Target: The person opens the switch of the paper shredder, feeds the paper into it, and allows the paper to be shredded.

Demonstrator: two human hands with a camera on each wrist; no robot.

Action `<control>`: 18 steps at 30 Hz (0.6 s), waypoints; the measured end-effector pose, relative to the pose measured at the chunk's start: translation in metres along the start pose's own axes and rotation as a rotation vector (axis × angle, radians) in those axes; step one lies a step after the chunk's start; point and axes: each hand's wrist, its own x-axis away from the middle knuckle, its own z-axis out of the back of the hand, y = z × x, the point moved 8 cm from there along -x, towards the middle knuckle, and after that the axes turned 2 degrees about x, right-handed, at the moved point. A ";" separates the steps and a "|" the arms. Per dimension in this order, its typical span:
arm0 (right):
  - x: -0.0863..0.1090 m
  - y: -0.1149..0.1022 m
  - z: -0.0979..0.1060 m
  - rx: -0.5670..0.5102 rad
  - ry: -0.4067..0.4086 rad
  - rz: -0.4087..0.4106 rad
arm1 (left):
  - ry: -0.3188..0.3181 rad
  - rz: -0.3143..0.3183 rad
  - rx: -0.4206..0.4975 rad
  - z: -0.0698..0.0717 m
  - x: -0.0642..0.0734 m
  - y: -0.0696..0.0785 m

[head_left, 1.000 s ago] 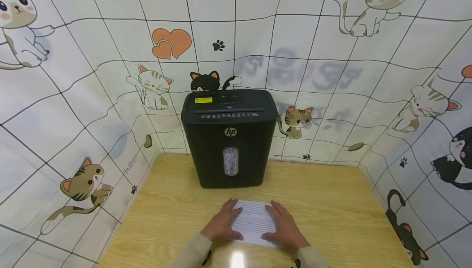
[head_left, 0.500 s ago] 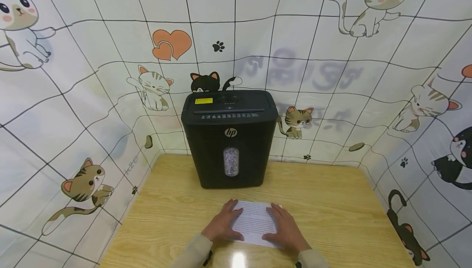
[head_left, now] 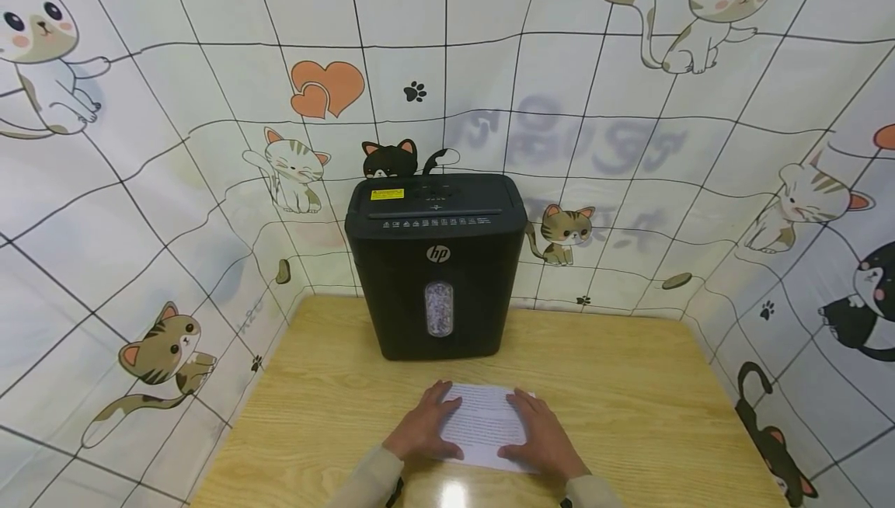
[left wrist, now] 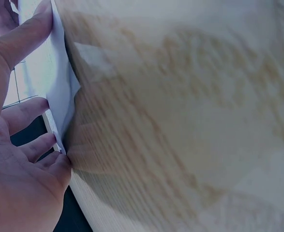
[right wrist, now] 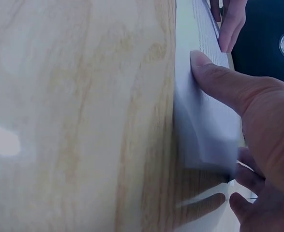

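In the head view a white sheet of printed paper [head_left: 482,424] lies on the wooden table in front of the black shredder [head_left: 437,290]. My left hand [head_left: 424,424] rests at the paper's left side, thumb on its near part and fingers spread toward the far edge. Mirroring it on the right side is my right hand [head_left: 544,432], its thumb on the near edge. The right wrist view shows that thumb on top of the paper [right wrist: 207,130], with the other fingers past its side. One edge of the paper [left wrist: 64,87] curls up slightly in the left wrist view.
The shredder has an HP logo, a top slot and a small window showing paper scraps [head_left: 439,310]. Behind and beside the wooden table [head_left: 615,384] hangs a white cat-print backdrop [head_left: 559,143]. Light glares off the table's near part.
Both hands and the paper keep their places. Only the head view has shifted slightly, so the scene sits a little lower.
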 end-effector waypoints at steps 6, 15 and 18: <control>0.002 -0.005 0.002 -0.001 0.028 0.052 | 0.001 0.008 0.001 0.001 0.000 -0.001; 0.002 -0.008 0.004 0.025 0.040 0.060 | -0.004 0.018 0.003 0.000 0.000 0.000; 0.002 -0.009 0.004 0.027 0.042 0.058 | -0.005 0.018 0.009 0.001 0.001 0.001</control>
